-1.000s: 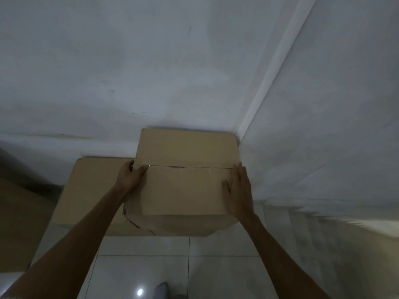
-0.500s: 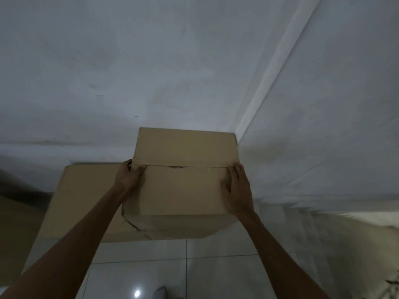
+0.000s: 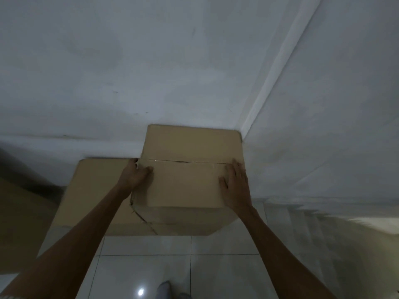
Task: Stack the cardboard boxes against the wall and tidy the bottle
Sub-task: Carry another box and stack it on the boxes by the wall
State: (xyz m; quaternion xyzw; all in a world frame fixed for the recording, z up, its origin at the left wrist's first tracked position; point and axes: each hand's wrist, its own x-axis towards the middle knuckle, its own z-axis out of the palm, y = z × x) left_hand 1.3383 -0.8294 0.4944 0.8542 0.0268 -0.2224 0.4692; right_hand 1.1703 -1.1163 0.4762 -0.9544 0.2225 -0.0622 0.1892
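The fingers of the left hand (image 3: pixel 135 176) are curled round the upper left edge of the cardboard box (image 3: pixel 190 167), the thumb laid on its top flap and the other fingers hidden down the left side. The right hand (image 3: pixel 235 186) is laid flat on the top near the right edge, its fingers straight and slightly spread, the fingertips reaching the seam where the two top flaps meet; nothing is pinched by it. The box is seen set into the far corner, its far edge against the back wall (image 3: pixel 129 72) and its far right corner touching the side wall (image 3: pixel 334 126), so no room is left on those two sides. A torn, creased seam is visible on its near left lower edge. A second cardboard box (image 3: pixel 95 190), lower and wider, is seen just beside it on the left, also against the back wall, so that side is closed too. Open room is left only on the near side, over the pale tiled floor (image 3: pixel 216 272), where a light is reflected and the tip of a shoe (image 3: pixel 164 291) shows.
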